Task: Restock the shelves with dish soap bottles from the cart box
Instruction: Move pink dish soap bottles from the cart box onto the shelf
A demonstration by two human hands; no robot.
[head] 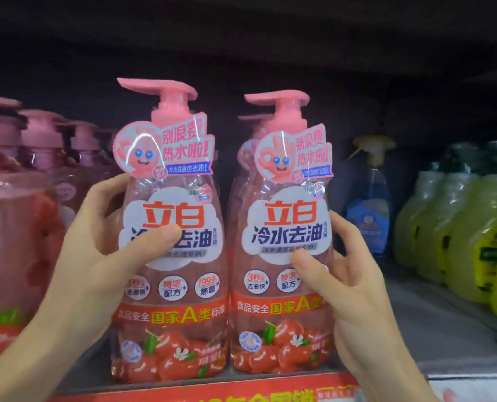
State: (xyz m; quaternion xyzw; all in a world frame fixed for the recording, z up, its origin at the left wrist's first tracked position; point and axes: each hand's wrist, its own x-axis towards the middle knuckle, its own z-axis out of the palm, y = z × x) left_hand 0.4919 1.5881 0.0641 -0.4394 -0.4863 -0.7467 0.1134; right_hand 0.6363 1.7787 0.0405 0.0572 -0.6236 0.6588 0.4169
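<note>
gripping two upright dish soap bottles [171, 256], both hands [96, 250].

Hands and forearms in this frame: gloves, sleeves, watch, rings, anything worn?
Nothing worn that shows. The left hand and right hand are bare: no gloves, no rings visible. Both forearms are bare to the frame edge, with no sleeve, watch or band in view.

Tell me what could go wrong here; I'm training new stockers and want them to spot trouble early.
The two pink bottles, left bottle and right bottle, stand at the shelf's front edge; let go carelessly, either might tip off. The left hand and right hand grip only the sides, so a push could knock over the pink bottles behind.
</note>
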